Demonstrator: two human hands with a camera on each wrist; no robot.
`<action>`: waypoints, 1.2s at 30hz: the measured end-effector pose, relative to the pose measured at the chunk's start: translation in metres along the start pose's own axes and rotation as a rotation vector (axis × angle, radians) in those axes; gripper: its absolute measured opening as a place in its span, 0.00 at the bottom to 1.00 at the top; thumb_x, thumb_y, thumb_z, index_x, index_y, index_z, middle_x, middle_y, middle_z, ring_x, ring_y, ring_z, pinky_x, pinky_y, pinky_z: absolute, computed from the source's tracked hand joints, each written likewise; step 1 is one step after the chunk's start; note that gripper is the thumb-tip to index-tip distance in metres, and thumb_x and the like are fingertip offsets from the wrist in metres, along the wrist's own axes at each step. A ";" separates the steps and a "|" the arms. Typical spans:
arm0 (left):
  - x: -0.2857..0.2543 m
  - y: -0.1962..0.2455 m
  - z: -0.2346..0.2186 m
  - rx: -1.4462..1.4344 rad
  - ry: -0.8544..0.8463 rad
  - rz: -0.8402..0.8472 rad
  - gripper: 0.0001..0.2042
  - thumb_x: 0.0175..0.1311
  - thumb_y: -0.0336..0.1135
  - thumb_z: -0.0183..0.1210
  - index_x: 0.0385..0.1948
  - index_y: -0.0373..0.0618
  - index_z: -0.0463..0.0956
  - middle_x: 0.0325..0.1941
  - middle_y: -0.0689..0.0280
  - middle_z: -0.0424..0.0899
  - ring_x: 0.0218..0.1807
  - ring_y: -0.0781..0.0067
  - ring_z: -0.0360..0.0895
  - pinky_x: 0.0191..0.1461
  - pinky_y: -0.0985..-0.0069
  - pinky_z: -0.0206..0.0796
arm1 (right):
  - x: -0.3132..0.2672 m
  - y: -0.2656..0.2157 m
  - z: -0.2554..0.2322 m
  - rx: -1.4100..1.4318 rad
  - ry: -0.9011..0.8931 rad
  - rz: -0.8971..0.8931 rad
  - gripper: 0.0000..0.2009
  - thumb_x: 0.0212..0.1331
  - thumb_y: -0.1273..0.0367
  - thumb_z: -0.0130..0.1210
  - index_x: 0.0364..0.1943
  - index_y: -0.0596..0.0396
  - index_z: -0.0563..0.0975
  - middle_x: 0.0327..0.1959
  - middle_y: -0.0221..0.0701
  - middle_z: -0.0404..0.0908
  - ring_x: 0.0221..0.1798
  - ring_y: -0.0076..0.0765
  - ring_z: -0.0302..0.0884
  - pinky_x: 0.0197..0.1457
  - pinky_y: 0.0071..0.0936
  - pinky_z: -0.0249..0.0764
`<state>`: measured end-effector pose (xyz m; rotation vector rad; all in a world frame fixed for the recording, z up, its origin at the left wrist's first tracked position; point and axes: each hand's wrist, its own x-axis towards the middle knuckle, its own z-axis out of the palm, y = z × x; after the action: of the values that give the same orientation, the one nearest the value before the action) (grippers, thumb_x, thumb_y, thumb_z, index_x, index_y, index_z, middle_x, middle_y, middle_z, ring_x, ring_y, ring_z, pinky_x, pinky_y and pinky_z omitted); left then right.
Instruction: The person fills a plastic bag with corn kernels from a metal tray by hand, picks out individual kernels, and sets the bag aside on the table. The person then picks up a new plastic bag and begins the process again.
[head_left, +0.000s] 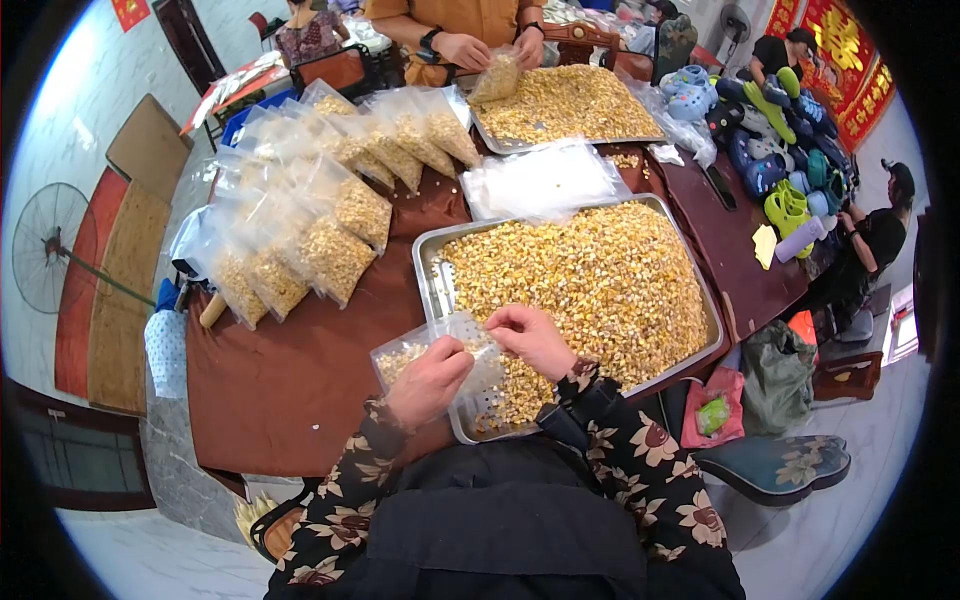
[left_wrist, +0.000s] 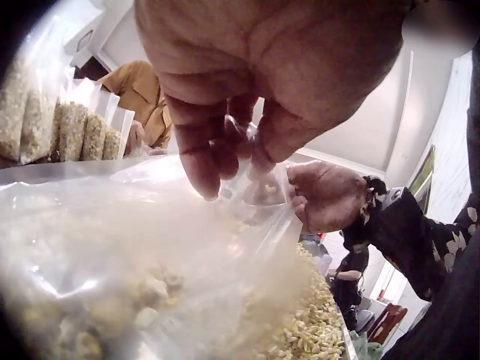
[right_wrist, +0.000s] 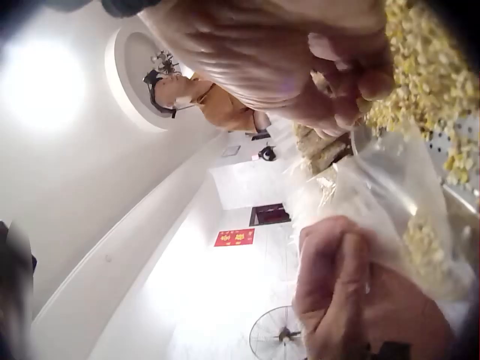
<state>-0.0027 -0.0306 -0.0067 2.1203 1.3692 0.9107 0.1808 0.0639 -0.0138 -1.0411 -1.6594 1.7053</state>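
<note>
Fingers (left_wrist: pixel 202 161) of your left hand (head_left: pixel 428 382) pinch the clear plastic bag of yellow kernels (head_left: pixel 440 350) at its mouth; your right hand (head_left: pixel 535 340) pinches the opposite edge. The bag hangs between both hands, over the near corner of the steel tray of kernels (head_left: pixel 432 262) on the table (head_left: pixel 290 370).

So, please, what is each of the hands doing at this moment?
Left hand: pinches the clear plastic bag of yellow kernels at its edge.
Right hand: pinches the same bag's rim.

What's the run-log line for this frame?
left hand: grips clear bag | right hand: pinches bag mouth | bag: partly filled with corn kernels, over tray | filled bags: beside tray
</note>
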 end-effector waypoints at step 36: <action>-0.015 0.009 0.003 0.102 -0.020 -0.074 0.05 0.59 0.27 0.52 0.36 0.42 0.71 0.37 0.59 0.69 0.38 0.56 0.72 0.39 0.68 0.66 | -0.037 0.089 -0.002 -0.802 -0.344 -0.006 0.07 0.48 0.69 0.57 0.33 0.51 0.79 0.28 0.34 0.75 0.33 0.35 0.76 0.34 0.32 0.72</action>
<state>0.0007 -0.0481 -0.0068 2.1319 1.5033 0.8046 0.2146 0.0263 -0.0953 -1.0955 -2.6800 1.2549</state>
